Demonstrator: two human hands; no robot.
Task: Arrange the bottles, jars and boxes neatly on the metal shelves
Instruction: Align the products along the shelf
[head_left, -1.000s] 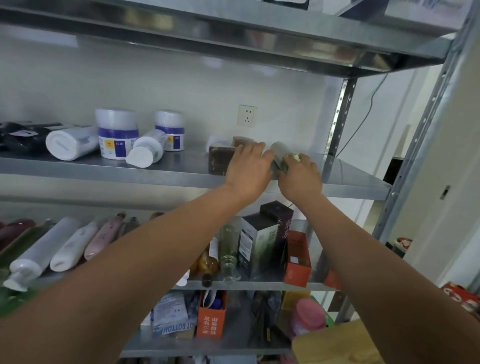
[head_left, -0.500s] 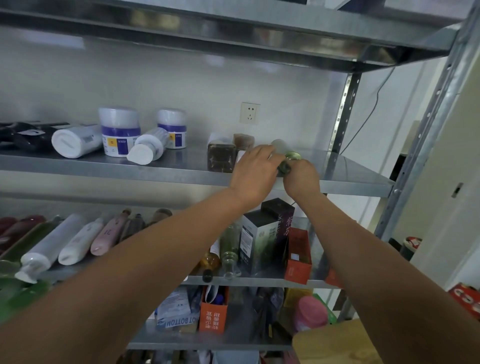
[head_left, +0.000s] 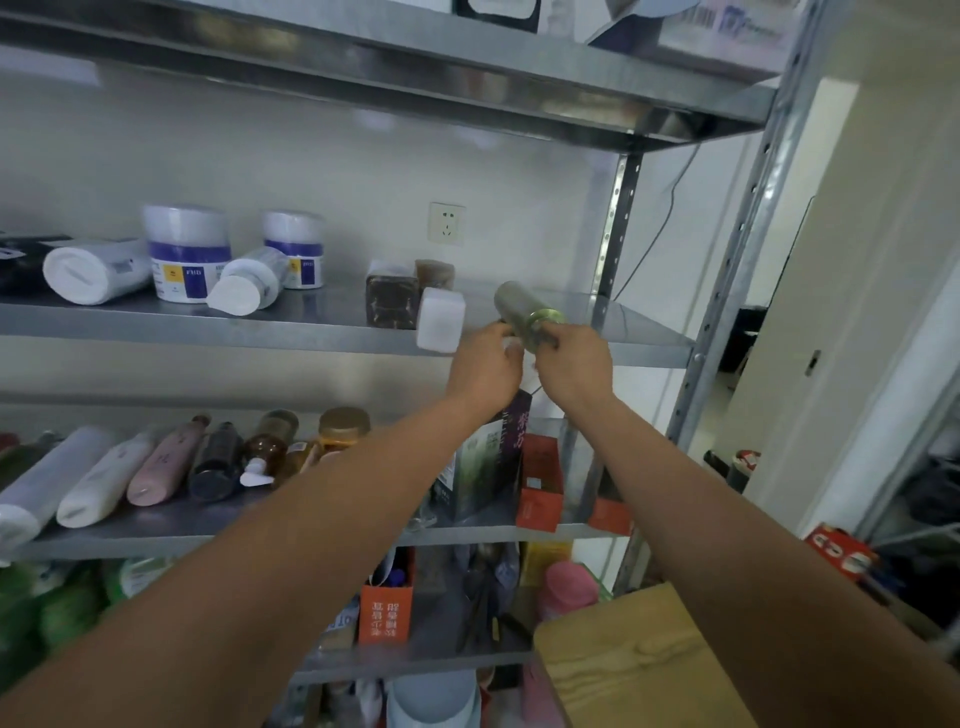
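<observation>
A greenish glass bottle with a gold cap lies tilted over the front edge of the upper metal shelf. My right hand grips it at the cap end. My left hand is right beside it, with its fingertips closed on the bottle's neck from the left. A white square-capped jar stands at the shelf edge just left of my left hand. A dark brown jar and a smaller brown one stand behind the white jar.
White and purple tubs and toppled white bottles fill the upper shelf's left part. Lying bottles, a dark box and red boxes are on the shelf below. A wooden board sits at the lower right.
Both hands have drawn back to the shelf's front edge with the green bottle. The brown jars and the white jar, covered by my left hand before, now show.
</observation>
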